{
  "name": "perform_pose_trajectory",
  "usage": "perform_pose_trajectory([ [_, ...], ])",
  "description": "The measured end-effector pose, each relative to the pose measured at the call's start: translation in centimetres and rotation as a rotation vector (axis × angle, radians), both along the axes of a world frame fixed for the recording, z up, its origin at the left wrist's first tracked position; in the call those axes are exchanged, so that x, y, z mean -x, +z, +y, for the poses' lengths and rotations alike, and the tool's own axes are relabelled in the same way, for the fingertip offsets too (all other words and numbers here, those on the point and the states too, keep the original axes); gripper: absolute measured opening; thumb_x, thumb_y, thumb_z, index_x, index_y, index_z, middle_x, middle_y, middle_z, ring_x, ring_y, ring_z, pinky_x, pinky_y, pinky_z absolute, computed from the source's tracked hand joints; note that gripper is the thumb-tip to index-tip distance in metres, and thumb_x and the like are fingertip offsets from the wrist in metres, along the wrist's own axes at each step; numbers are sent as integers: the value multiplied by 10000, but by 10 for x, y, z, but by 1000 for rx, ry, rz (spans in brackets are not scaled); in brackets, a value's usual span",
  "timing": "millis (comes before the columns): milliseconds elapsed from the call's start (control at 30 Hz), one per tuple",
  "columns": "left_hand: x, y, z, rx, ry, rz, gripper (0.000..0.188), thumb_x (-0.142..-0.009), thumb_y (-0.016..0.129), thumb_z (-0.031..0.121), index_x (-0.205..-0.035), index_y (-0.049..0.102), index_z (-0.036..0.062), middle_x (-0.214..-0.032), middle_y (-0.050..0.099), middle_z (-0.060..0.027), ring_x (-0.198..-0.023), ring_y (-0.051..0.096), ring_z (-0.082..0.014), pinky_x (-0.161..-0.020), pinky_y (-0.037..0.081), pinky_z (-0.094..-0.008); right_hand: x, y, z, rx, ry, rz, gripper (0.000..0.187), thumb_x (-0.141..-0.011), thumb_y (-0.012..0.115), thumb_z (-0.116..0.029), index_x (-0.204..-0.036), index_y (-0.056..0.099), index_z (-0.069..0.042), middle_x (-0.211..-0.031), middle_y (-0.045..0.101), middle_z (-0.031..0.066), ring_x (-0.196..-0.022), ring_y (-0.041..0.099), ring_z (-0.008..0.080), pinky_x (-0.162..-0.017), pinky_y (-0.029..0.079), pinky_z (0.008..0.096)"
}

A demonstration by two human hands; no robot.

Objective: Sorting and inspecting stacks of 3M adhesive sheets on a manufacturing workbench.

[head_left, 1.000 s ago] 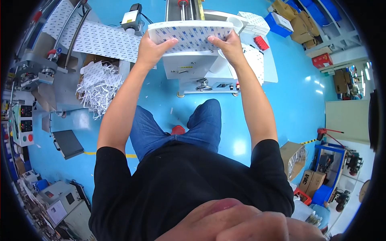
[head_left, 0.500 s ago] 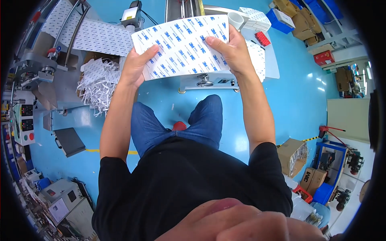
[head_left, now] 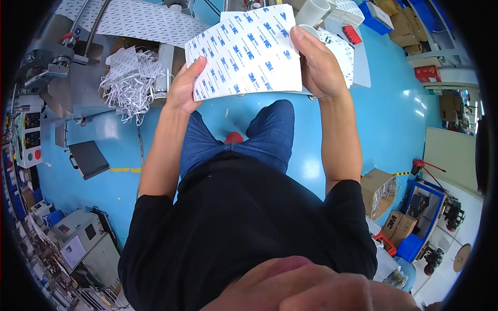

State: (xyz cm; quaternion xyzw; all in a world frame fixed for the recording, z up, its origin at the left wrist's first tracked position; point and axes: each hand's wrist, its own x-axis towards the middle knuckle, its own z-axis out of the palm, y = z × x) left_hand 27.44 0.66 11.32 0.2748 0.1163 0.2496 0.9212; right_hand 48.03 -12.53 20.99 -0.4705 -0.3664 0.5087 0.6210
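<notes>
A white rectangular sheet stack (head_left: 246, 59), printed all over with blue lettering, is held up between my two hands above the table. My left hand (head_left: 185, 87) grips its left edge, thumb on the front face and fingers behind. At the right edge my right hand (head_left: 322, 67) closes on it, the thumb lying along the upper right side; its other fingers are largely hidden. Another piece of the same material shows behind the top edge. Just beyond my right hand stands a white tube (head_left: 313, 11).
A wide printed web (head_left: 148, 23) runs over the machine at left, above a heap of shredded white strips (head_left: 129, 85). More printed sheets (head_left: 340, 49) and a red block (head_left: 352, 34) lie on the table at right. An open cardboard box (head_left: 376, 189) stands on the blue floor.
Both hands and the sheet stack have shifted right, and the stack tilts more, its right side higher. My right thumb has moved off the printed face to the right edge.
</notes>
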Motion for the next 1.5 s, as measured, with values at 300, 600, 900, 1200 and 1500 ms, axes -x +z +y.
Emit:
perform_pose_trajectory([
  [300,9,-37,1,-42,-12,-167,632,-863,594,312,-1344,320,6,-1291,485,-159,-1144,523,-262,-962,437,-419,29,12,-23,-145,-6,-234,499,-889,558,-272,-1246,392,34,-1025,584,119,-917,586,138,-796,469,259],
  [600,31,-22,4,-302,217,-105,622,-839,640,255,-1318,338,-1,-1239,521,-138,-1103,550,-241,-906,486,-372,47,22,-35,-183,-273,-943,183,-809,661,-121,-880,570,21,-854,561,33,-731,517,74,-642,422,198],
  [900,64,-24,12,-350,359,-68,657,-812,673,265,-1314,344,-2,-1248,513,-144,-1107,547,-245,-907,484,-370,54,12,-20,-311,-272,-450,123,-869,558,-79,-932,530,24,-772,550,36,-643,506,94,-605,421,213],
  [1200,92,-48,-5,-29,409,-240,702,-813,641,394,-1333,353,20,-1277,508,-121,-1142,524,-257,-964,433,-410,110,15,46,-176,223,-148,637,-848,600,-178,-1360,282,29,-1227,508,195,-1088,523,233,-935,404,351],
  [1500,105,-80,-1,56,304,-303,774,-781,654,438,-1363,328,47,-1318,463,-154,-1173,495,-287,-970,427,-428,140,-1,44,-4,364,-37,498,-839,612,-168,-1235,429,73,-1091,586,143,-979,578,164,-839,462,282],
])
